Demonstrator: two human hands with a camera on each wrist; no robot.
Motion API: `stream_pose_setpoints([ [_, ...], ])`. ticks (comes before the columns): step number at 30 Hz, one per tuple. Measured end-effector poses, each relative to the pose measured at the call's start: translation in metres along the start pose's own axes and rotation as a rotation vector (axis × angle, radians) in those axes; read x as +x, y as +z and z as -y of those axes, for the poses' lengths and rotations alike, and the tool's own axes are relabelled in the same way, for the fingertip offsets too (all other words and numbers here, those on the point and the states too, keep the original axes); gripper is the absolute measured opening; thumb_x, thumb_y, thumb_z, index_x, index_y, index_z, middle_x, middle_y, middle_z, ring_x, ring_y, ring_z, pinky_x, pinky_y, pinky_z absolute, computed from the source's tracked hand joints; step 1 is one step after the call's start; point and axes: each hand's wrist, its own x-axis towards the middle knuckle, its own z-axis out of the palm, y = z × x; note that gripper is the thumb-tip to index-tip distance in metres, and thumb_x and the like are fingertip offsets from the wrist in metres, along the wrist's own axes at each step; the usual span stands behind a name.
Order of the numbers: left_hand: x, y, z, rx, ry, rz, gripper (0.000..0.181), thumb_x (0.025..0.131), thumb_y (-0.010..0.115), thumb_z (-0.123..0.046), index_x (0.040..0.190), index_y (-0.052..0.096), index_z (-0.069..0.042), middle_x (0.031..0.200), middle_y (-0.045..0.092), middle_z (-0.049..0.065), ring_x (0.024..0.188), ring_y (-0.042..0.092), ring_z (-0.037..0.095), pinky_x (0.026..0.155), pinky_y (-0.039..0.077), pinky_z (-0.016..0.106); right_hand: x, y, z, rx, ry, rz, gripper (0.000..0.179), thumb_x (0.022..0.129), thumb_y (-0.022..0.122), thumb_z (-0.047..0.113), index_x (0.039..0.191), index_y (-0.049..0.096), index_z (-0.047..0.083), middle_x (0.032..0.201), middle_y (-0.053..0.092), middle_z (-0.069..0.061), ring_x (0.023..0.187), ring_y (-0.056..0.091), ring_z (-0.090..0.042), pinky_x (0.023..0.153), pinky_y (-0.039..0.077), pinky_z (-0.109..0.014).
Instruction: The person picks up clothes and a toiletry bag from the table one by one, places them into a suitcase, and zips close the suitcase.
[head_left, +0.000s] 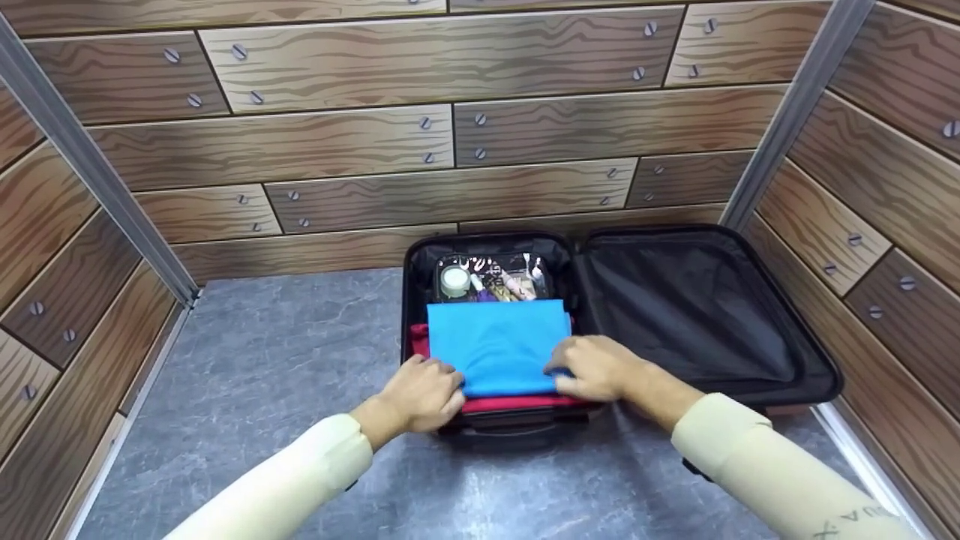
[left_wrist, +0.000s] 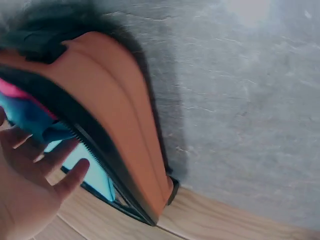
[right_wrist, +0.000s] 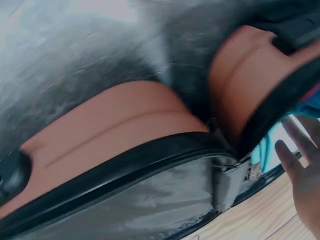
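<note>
A folded blue cloth (head_left: 499, 345) lies on red cloth (head_left: 517, 403) in the left half of an open suitcase (head_left: 409, 296). My left hand (head_left: 424, 394) touches the blue cloth's near left corner; in the left wrist view its fingers are spread, the thumb apart. At the near right edge of the blue cloth is my right hand (head_left: 596, 367), its fingertips on or beside the fabric. The right wrist view shows that hand with thumb and fingers apart, partly cut off by the frame. Behind the blue cloth sits a clear pouch (head_left: 536, 264) holding a white-lidded jar (head_left: 454, 280) and several small tubes.
The suitcase's black-lined lid (head_left: 690, 307) lies opened flat to the right, near the right wall. Orange outer shell (left_wrist: 125, 100) shows from the wrist views. A grey stone-patterned surface (head_left: 292, 360) lies beneath, with wood-print walls (head_left: 360, 142) behind and at both sides.
</note>
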Motion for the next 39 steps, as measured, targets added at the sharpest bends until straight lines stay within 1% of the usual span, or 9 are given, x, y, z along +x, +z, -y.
stream_pose_setpoints([
  [3, 0.010, 0.000, -0.002, -0.114, -0.069, -0.096, 0.036, 0.103, 0.041, -0.026, 0.086, 0.066, -0.007, 0.088, 0.069, 0.010, 0.089, 0.068, 0.029, 0.081, 0.053, 0.045, 0.011, 0.001, 0.007, 0.073, 0.141, -0.090, 0.029, 0.097, 0.051, 0.029, 0.103, 0.075, 0.014, 0.104, 0.074, -0.004, 0.103, 0.069, -0.023, 0.091, 0.053, -0.041],
  [7, 0.027, 0.004, -0.004, -0.274, -0.181, -0.099, 0.036, 0.106, 0.042, -0.025, 0.113, 0.062, 0.003, 0.118, 0.064, 0.022, 0.117, 0.061, 0.036, 0.104, 0.046, 0.044, 0.029, 0.010, 0.017, 0.165, 0.303, -0.169, 0.040, 0.100, 0.053, 0.034, 0.123, 0.067, 0.005, 0.131, 0.065, -0.015, 0.127, 0.058, -0.032, 0.109, 0.043, -0.045],
  [11, 0.038, 0.016, -0.006, -0.399, -0.282, 0.053, 0.056, 0.106, 0.038, -0.032, 0.146, 0.038, 0.008, 0.157, 0.028, 0.029, 0.149, 0.024, 0.043, 0.122, 0.020, 0.050, 0.039, 0.028, 0.022, 0.246, 0.396, -0.091, 0.063, 0.099, 0.053, 0.040, 0.147, 0.044, -0.001, 0.158, 0.032, -0.025, 0.148, 0.027, -0.044, 0.119, 0.023, -0.057],
  [14, 0.042, 0.028, -0.008, -0.428, -0.318, 0.220, 0.068, 0.107, 0.029, -0.043, 0.157, 0.018, 0.001, 0.166, 0.001, 0.024, 0.154, 0.000, 0.040, 0.124, 0.005, 0.053, 0.039, 0.045, 0.021, 0.289, 0.455, 0.060, 0.074, 0.101, 0.045, 0.048, 0.158, 0.024, 0.005, 0.166, 0.006, -0.022, 0.153, 0.003, -0.044, 0.121, 0.009, -0.062],
  [17, 0.044, 0.036, -0.010, -0.426, -0.335, 0.329, 0.071, 0.106, 0.020, -0.050, 0.160, 0.007, -0.006, 0.167, -0.010, 0.017, 0.154, -0.011, 0.036, 0.123, -0.001, 0.053, 0.038, 0.061, 0.018, 0.309, 0.503, 0.145, 0.075, 0.102, 0.038, 0.054, 0.161, 0.014, 0.014, 0.168, -0.006, -0.015, 0.154, -0.009, -0.038, 0.121, 0.001, -0.061],
  [26, 0.038, 0.043, -0.010, -0.449, -0.358, 0.342, 0.073, 0.105, 0.017, -0.054, 0.160, 0.007, -0.007, 0.167, -0.011, 0.016, 0.154, -0.012, 0.035, 0.123, -0.002, 0.054, 0.041, 0.074, 0.020, 0.329, 0.538, 0.167, 0.077, 0.100, 0.037, 0.061, 0.161, 0.012, 0.020, 0.168, -0.009, -0.008, 0.154, -0.013, -0.033, 0.122, -0.003, -0.058],
  [32, 0.035, 0.061, -0.013, -0.450, -0.385, 0.343, 0.093, 0.094, 0.011, -0.076, 0.161, 0.004, -0.011, 0.167, -0.016, 0.012, 0.153, -0.018, 0.032, 0.123, -0.006, 0.053, 0.036, 0.073, 0.028, 0.355, 0.531, 0.194, 0.084, 0.097, 0.038, 0.066, 0.161, 0.014, 0.016, 0.168, -0.007, -0.013, 0.154, -0.011, -0.037, 0.121, -0.002, -0.060],
  [36, 0.037, 0.050, -0.015, -0.444, -0.387, 0.337, 0.099, 0.091, 0.018, -0.081, 0.161, 0.005, -0.012, 0.167, -0.013, 0.016, 0.154, -0.013, 0.036, 0.123, -0.003, 0.055, 0.036, 0.064, 0.029, 0.368, 0.525, 0.185, 0.087, 0.096, 0.044, 0.064, 0.160, 0.017, 0.012, 0.168, -0.004, -0.016, 0.154, -0.008, -0.040, 0.121, -0.001, -0.061],
  [39, 0.037, 0.033, -0.015, -0.403, -0.363, 0.338, 0.084, 0.097, 0.021, -0.073, 0.162, 0.010, -0.021, 0.167, -0.007, 0.019, 0.154, -0.007, 0.040, 0.122, 0.000, 0.059, 0.039, 0.059, 0.028, 0.370, 0.530, 0.170, 0.090, 0.094, 0.045, 0.067, 0.160, 0.017, 0.012, 0.168, -0.005, -0.015, 0.154, -0.009, -0.040, 0.120, -0.003, -0.061],
])
